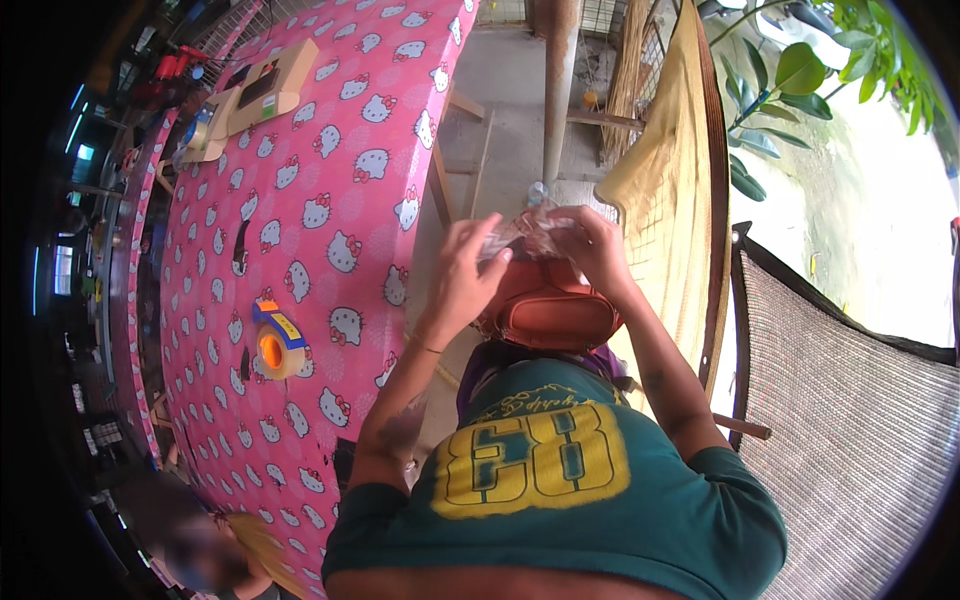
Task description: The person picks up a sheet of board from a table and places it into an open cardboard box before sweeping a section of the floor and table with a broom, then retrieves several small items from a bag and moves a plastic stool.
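A reddish-brown leather-like bag (556,318) rests against my front, at my lap. Above its top edge, crinkled clear plastic wrap (532,228) is bunched up with something reddish-brown showing through it. My left hand (466,272) grips the wrap's left side between thumb and fingers. On the opposite side, my right hand (594,248) pinches the wrap, fingers bent over it. What lies inside the plastic is too crumpled to make out.
On my left stands a table with a pink cartoon-print cover (345,205). It bears a tape roll in a blue-and-orange dispenser (278,342) and an opened cardboard box (270,88). A metal post (560,100) rises ahead. Yellow cloth (665,215) hangs at right; a person (215,545) is at lower left.
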A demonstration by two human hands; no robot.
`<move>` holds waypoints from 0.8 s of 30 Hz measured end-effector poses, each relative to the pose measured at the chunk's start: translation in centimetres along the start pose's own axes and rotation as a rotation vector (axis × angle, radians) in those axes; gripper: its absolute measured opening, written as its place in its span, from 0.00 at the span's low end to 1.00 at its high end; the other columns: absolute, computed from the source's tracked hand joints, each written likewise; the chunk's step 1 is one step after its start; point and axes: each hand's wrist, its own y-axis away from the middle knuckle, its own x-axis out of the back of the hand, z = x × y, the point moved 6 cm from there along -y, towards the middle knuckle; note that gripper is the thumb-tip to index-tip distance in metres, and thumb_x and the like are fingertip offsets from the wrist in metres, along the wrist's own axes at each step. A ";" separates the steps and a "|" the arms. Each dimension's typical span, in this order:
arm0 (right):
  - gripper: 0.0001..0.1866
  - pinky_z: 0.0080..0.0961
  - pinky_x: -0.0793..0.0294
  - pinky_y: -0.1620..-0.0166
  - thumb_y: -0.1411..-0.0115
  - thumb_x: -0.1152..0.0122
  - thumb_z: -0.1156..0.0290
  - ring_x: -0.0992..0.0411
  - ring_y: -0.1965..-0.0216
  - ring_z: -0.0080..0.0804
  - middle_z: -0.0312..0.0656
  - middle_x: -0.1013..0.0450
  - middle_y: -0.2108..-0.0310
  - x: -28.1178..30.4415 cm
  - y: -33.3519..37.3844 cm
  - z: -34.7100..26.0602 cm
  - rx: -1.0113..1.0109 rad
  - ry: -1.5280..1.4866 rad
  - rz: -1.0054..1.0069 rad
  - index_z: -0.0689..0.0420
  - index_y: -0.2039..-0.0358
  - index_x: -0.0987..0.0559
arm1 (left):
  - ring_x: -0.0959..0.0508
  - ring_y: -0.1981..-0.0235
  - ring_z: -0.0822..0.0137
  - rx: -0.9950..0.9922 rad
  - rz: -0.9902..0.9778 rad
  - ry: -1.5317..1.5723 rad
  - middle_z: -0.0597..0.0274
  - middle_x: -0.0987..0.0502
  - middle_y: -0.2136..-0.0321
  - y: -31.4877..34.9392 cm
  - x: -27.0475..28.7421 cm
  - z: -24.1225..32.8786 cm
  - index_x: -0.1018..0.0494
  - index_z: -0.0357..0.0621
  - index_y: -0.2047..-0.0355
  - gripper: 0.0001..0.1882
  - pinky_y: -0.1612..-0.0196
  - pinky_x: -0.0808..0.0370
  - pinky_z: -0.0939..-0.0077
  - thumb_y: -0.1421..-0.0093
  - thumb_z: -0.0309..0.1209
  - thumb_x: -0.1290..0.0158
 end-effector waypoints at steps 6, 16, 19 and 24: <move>0.12 0.41 0.26 0.57 0.41 0.42 0.71 0.23 0.63 0.49 0.50 0.22 0.64 -3.9 0.7 9.0 0.174 0.375 -0.501 0.56 0.57 0.21 | 0.21 0.58 0.50 0.092 -0.056 -0.075 0.49 0.25 0.60 4.5 0.5 -2.3 0.27 0.40 0.49 0.22 0.54 0.24 0.64 0.45 0.24 0.41; 0.23 0.40 0.30 0.43 0.45 0.36 0.59 0.31 0.42 0.43 0.46 0.31 0.42 -1.4 1.5 1.8 0.092 0.389 -0.404 0.49 0.49 0.22 | 0.28 0.46 0.51 0.014 -0.486 -0.111 0.50 0.25 0.49 2.0 -8.1 -7.6 0.21 0.44 0.54 0.18 0.42 0.33 0.60 0.34 0.39 0.56; 0.28 0.42 0.31 0.44 0.47 0.34 0.53 0.31 0.43 0.42 0.45 0.29 0.45 -2.5 4.7 -3.6 0.306 0.686 -0.431 0.45 0.45 0.25 | 0.28 0.46 0.49 0.037 -0.491 -0.047 0.47 0.25 0.49 1.3 -7.1 -6.7 0.24 0.39 0.52 0.18 0.43 0.31 0.60 0.34 0.36 0.56; 0.24 0.43 0.25 0.56 0.49 0.33 0.57 0.23 0.59 0.47 0.43 0.21 0.60 -2.7 3.3 1.4 -0.023 0.594 -0.494 0.47 0.51 0.23 | 0.21 0.60 0.53 -0.025 -0.069 0.016 0.49 0.22 0.60 1.0 0.1 -1.1 0.24 0.37 0.56 0.11 0.55 0.24 0.65 0.37 0.26 0.49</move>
